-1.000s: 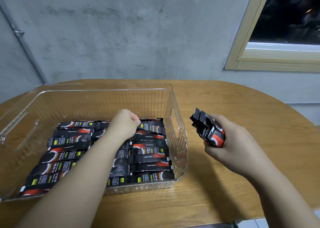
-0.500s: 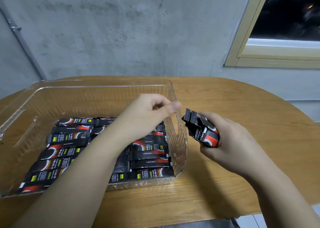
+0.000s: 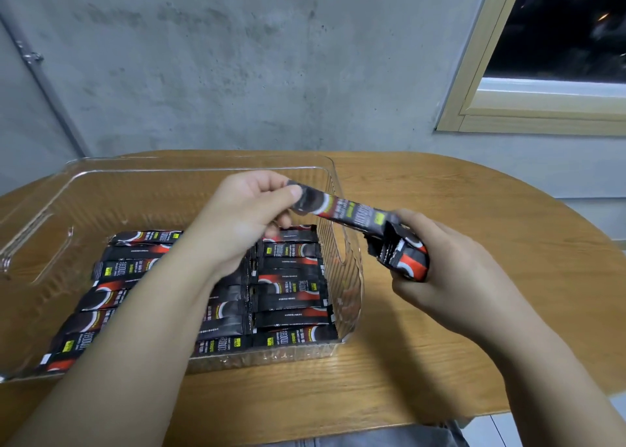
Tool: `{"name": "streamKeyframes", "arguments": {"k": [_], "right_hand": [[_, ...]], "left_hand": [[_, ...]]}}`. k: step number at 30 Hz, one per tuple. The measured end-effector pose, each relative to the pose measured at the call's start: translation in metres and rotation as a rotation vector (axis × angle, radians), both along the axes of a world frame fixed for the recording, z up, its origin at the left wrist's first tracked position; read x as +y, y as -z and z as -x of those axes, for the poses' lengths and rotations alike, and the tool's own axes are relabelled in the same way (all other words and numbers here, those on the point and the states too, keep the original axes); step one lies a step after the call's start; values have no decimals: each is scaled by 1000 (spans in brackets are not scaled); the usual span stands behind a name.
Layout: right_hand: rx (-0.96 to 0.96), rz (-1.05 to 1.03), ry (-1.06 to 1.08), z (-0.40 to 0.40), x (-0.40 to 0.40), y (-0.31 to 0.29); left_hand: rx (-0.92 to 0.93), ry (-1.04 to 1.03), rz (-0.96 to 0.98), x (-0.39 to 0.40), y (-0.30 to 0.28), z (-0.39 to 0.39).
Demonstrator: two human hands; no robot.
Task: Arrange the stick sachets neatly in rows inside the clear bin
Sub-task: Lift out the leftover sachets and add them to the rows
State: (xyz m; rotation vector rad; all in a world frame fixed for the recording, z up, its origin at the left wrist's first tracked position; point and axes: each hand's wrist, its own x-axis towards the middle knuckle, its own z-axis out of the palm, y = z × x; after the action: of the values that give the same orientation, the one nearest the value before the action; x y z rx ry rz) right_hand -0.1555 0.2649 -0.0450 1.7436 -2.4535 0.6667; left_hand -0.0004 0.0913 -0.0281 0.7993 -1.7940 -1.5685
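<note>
The clear bin point(image 3: 352, 277) stands on the wooden table, and black-and-red stick sachets lie in rows point(image 3: 291, 287) on its floor. My left hand point(image 3: 247, 216) is raised above the bin's right part and pinches the end of one stick sachet point(image 3: 342, 209) between thumb and fingers. That sachet stretches over the bin's right wall to a bundle of sachets point(image 3: 403, 256) gripped in my right hand point(image 3: 450, 267), just right of the bin. My left forearm hides part of the middle rows.
The round wooden table point(image 3: 474, 209) stretches right of the bin and along the front edge. A grey concrete wall stands behind it, with a window frame point(image 3: 508, 114) at the upper right. The far half of the bin floor is bare.
My left hand rose from the rows in the bin, reached over to the bundle and now draws one sachet out of it toward the left. My right hand stayed beside the bin.
</note>
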Motion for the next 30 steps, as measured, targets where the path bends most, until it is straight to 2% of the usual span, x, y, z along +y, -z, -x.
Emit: {"name": "streamKeyframes", "arguments": {"k": [4,9,12,26,30], "right_hand": [[-96,-1,33,6,2,3],[-135,12,63,12,5,5],[-138,9,60,13,5,6],[-154,4,61,16,8,6],[-160,1,57,16,8,8]], "left_hand": [[19,-178,-78,-28,18,-18],[-295,-327,-46,-52,57,-23],[-364,-353,-20,-50,70,-14],[-423,-341,-93,-49,77,-1],[-342,-354,-153,-49,70,-10]]}}
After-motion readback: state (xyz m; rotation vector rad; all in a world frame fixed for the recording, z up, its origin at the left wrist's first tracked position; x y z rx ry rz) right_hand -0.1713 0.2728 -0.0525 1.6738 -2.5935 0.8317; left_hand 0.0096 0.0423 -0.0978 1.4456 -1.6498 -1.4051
